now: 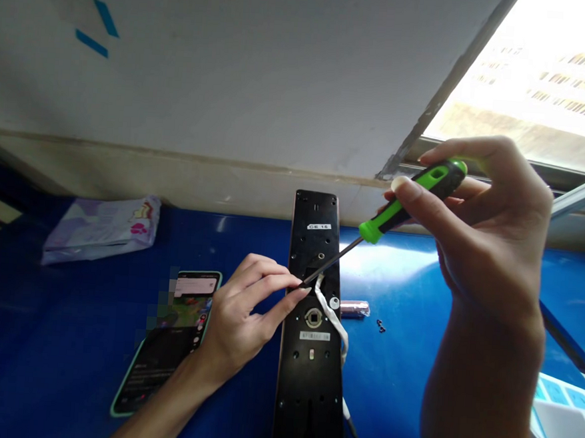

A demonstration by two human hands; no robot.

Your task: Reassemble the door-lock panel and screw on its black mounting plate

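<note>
A long black lock panel (305,387) lies on the blue table, with a "CE 15" label, screw holes and a square-holed metal hub on its face. A white-wrapped cable (333,317) comes out of its middle and runs down its right side. My right hand (493,220) grips the green and black handle of a screwdriver (390,212), whose shaft slants down left to the panel. At the screwdriver's tip, the thumb and fingertips of my left hand (251,309) are pinched together over the panel. Whatever small thing they hold is hidden.
Several small dark screws (380,326) lie right of the panel, near a pinkish plastic-wrapped item (355,309). On the left are a phone (162,363) with its screen lit and a purple-white packet (104,226). A wall (222,74) rises behind; a white-blue object (564,411) sits far right.
</note>
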